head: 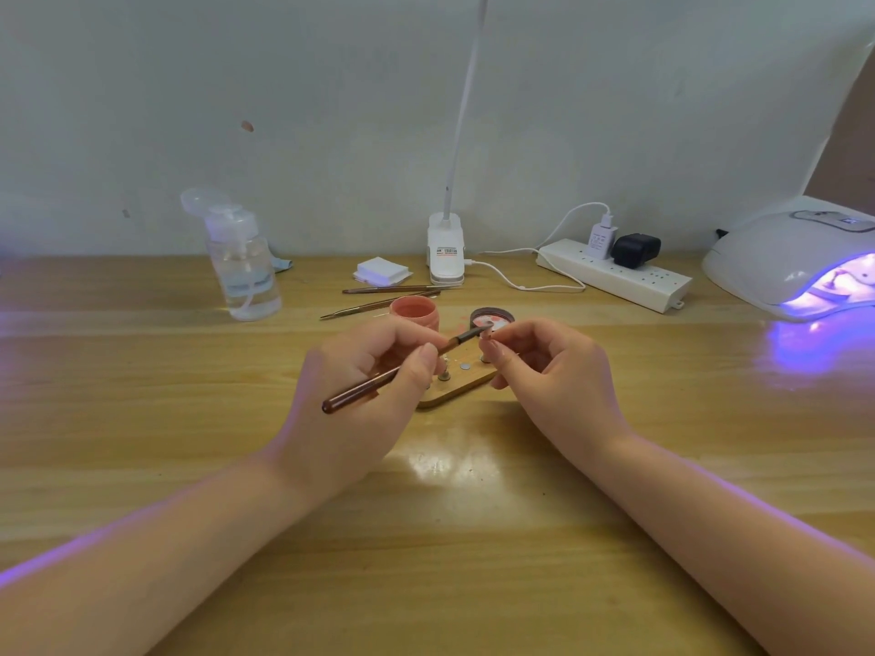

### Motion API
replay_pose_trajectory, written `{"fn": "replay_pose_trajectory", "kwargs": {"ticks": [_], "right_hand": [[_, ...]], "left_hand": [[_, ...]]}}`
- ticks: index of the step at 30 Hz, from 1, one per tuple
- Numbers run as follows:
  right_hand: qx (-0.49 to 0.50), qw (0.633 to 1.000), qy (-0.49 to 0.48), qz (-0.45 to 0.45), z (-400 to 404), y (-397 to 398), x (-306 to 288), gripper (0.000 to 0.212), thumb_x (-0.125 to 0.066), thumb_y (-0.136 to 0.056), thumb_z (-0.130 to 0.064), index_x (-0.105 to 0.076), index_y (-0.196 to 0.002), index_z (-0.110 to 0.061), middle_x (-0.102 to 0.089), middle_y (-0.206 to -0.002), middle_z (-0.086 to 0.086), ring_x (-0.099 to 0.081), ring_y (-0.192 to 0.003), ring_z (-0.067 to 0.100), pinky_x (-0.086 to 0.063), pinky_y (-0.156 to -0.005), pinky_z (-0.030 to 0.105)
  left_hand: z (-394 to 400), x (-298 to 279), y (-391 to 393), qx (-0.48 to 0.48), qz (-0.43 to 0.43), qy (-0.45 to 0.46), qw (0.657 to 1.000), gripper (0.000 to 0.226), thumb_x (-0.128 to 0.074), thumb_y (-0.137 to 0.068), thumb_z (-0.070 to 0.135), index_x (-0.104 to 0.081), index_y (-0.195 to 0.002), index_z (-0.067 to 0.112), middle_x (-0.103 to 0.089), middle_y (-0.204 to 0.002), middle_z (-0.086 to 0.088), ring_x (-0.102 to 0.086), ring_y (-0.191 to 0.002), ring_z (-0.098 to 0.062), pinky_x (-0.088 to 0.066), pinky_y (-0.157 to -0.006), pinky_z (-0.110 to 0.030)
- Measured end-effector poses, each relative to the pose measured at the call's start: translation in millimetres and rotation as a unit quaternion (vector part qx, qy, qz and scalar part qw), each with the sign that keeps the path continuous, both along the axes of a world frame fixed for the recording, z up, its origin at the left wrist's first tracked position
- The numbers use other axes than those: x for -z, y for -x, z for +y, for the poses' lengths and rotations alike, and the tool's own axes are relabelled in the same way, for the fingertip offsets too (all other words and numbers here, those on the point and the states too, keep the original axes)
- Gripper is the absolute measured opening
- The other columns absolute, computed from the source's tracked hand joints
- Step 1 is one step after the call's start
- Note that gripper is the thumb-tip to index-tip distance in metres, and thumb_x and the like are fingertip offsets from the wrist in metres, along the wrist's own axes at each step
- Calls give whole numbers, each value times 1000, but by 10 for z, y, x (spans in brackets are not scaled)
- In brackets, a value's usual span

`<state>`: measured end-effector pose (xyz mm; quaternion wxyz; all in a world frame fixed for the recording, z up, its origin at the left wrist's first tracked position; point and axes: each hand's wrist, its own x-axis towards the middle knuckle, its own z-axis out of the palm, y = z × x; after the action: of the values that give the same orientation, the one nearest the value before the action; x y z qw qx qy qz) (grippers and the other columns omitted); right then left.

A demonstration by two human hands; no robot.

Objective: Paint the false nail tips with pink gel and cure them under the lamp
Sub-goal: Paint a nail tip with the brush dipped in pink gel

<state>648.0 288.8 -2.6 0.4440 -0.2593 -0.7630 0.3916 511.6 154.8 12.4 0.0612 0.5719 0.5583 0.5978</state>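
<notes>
My left hand grips a brown nail brush, its bristle end raised to the right. My right hand pinches a small false nail tip on its stand, and the brush tip touches it. Below both hands lies a wooden holder board with small metal discs and another stand. Behind it stand a pink gel jar and its open lid smeared with pink. The white curing lamp at the right glows violet inside.
A clear pump bottle stands at the back left. Two spare brushes lie behind the jar, near a stack of white pads. A clip-on desk light and a power strip with plugs line the wall.
</notes>
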Motion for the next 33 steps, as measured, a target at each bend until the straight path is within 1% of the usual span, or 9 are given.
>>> {"fn": "replay_pose_trajectory", "kwargs": {"ticks": [3, 5, 7, 9, 12, 16, 22, 27, 33], "right_hand": [[0, 1000, -7, -12, 10, -8, 9, 8, -71, -85, -14, -69, -86, -21, -70, -72, 0, -68, -61, 12, -57, -65, 31], [-1, 1000, -8, -12, 10, -8, 9, 8, -71, -85, -14, -69, -86, -22, -70, -73, 0, -68, -62, 12, -57, -66, 32], [-2, 1000, -6, -7, 6, -5, 6, 10, -72, -84, -14, -69, -85, -23, -70, -74, 0, -68, -61, 11, -58, -66, 32], [-4, 1000, -7, -6, 1, -5, 3, 10, -72, -84, -14, -69, -85, -23, -70, -75, -1, -68, -61, 11, -58, -64, 30], [-13, 1000, -2, -1, -1, -11, -2, 9, -71, -84, -13, -69, -87, -21, -70, -75, -2, -68, -61, 9, -55, -61, 22], [-16, 1000, -4, -5, 0, -9, -5, 9, -71, -85, -12, -69, -87, -21, -70, -74, -2, -68, -61, 9, -54, -61, 19], [-29, 1000, 6, 8, -6, -2, -8, 10, -71, -85, -10, -69, -87, -20, -70, -76, -2, -68, -61, 8, -50, -58, 13], [-29, 999, 7, 14, -2, 5, 2, 11, -71, -85, -10, -68, -86, -20, -70, -76, -2, -68, -62, 10, -49, -58, 12], [-24, 1000, -12, 12, 9, 0, 3, 13, -71, -85, -13, -68, -87, -25, -71, -78, -3, -69, -66, 11, -55, -64, 20]], "left_hand": [[-17, -3, 7, 3, 8, -5, 1000, 18, -52, -85, 29, -68, -89, 22, -71, -79, 7, -70, -77, -12, -56, -66, -25], [-21, -4, 7, 0, -2, -18, 1000, 17, -51, -85, 28, -67, -88, 22, -71, -79, 5, -69, -75, -12, -54, -65, -20], [-14, -3, -8, -5, -15, -26, 1000, 17, -52, -87, 29, -67, -91, 22, -72, -82, 5, -70, -77, -12, -55, -67, -22], [4, 7, -18, -12, -17, -21, 1000, 14, -57, -90, 27, -67, -95, 20, -73, -85, 4, -70, -82, -14, -58, -72, -30], [4, 12, -20, -5, -13, 0, 1000, 12, -58, -89, 24, -68, -93, 20, -73, -83, 4, -70, -83, -17, -58, -76, -38], [-20, -7, -20, -1, -9, -12, 1000, 17, -51, -85, 30, -67, -88, 22, -71, -79, 3, -69, -77, -13, -55, -68, -24], [12, 18, -38, -16, -22, 4, 1000, 13, -56, -90, 21, -68, -93, 19, -73, -84, 4, -70, -87, -15, -57, -77, -33], [-23, -7, -26, 3, -26, -20, 999, 18, -51, -87, 29, -67, -88, 20, -71, -77, 4, -68, -75, -11, -52, -67, -21], [-16, -11, -48, -6, -34, -3, 999, 12, -56, -88, 23, -67, -88, 17, -72, -78, 3, -68, -74, -12, -55, -67, -27]]}}
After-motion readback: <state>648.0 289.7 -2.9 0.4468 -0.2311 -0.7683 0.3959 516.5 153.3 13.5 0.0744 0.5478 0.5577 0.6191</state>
